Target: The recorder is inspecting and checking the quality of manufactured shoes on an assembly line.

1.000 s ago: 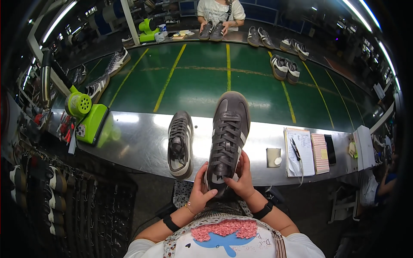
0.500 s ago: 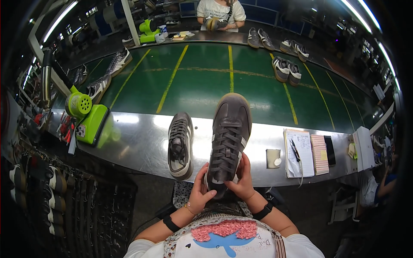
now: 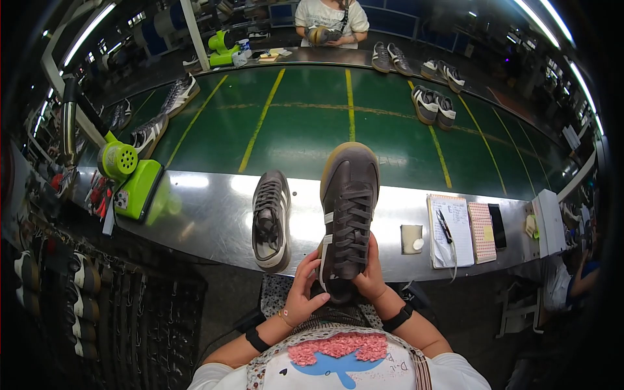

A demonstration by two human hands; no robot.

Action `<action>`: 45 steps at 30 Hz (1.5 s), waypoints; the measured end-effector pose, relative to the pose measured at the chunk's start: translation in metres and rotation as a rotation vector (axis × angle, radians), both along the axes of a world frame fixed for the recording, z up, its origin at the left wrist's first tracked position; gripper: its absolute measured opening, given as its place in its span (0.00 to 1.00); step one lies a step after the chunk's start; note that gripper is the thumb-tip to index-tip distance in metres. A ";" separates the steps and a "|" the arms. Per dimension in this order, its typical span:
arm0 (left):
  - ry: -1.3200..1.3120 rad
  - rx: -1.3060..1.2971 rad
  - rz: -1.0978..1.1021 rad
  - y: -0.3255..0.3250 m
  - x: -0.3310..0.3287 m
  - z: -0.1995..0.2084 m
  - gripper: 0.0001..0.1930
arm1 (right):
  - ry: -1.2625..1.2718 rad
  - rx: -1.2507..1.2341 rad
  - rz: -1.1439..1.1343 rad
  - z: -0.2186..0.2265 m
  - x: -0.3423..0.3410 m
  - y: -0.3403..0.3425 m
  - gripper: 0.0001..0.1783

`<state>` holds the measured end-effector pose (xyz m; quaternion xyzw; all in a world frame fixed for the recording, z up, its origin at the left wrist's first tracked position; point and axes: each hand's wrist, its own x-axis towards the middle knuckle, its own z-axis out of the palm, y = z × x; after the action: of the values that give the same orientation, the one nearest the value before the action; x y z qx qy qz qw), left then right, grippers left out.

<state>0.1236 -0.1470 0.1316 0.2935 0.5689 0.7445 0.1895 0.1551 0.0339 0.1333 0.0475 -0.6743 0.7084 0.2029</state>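
Observation:
Between my two hands I hold a dark grey-brown sneaker (image 3: 351, 195) with white side stripes and a gum-coloured sole, its toe pointing away from me. My left hand (image 3: 303, 294) is on the left side of the heel, fingers along the upper. Around the right side of the heel lies my right hand (image 3: 372, 273), its fingers partly hidden behind the shoe. A matching sneaker (image 3: 270, 218) stands on the metal table to the left, apart from my hands, its opening toward me.
Beyond the metal table edge (image 3: 195, 227) runs a green conveyor belt (image 3: 299, 123) carrying pairs of sneakers (image 3: 432, 107). A lime-green machine (image 3: 140, 188) stands left. A notebook (image 3: 451, 240), pen and phone (image 3: 498, 226) lie right. Across the belt a person (image 3: 332, 23) holds a shoe.
The sneaker in my hands has rolled slightly to the right, so more of its left side with the white stripes shows. My right thumb has moved off its top.

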 end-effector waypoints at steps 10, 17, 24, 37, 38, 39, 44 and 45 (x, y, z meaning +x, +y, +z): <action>0.166 0.074 0.319 0.017 -0.062 0.066 0.41 | 0.000 0.007 0.131 0.000 0.006 -0.005 0.51; -0.183 0.075 0.326 0.037 -0.115 0.121 0.30 | -0.052 0.121 0.266 0.016 0.013 -0.017 0.52; -0.216 0.119 0.561 0.060 -0.115 0.114 0.24 | -0.072 0.427 0.029 0.006 0.014 -0.017 0.53; -0.405 0.136 0.017 0.057 -0.124 0.080 0.28 | -0.191 -0.225 0.128 0.005 0.006 -0.008 0.55; -0.384 0.087 0.054 0.057 -0.117 0.076 0.28 | -0.191 -0.247 0.100 0.003 0.006 -0.006 0.55; -0.363 0.038 0.092 0.056 -0.111 0.072 0.28 | -0.192 -0.270 0.072 0.003 0.006 -0.007 0.55; -0.391 -0.104 0.016 0.053 -0.084 0.040 0.32 | -0.163 -0.378 0.017 0.007 0.006 -0.008 0.55; -0.391 -0.105 0.013 0.053 -0.082 0.036 0.32 | -0.162 -0.379 0.014 0.009 0.005 -0.007 0.55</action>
<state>0.0418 -0.0942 0.1680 0.1292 0.5613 0.7578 0.3065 0.1603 0.0267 0.1425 -0.0439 -0.5429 0.8254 0.1482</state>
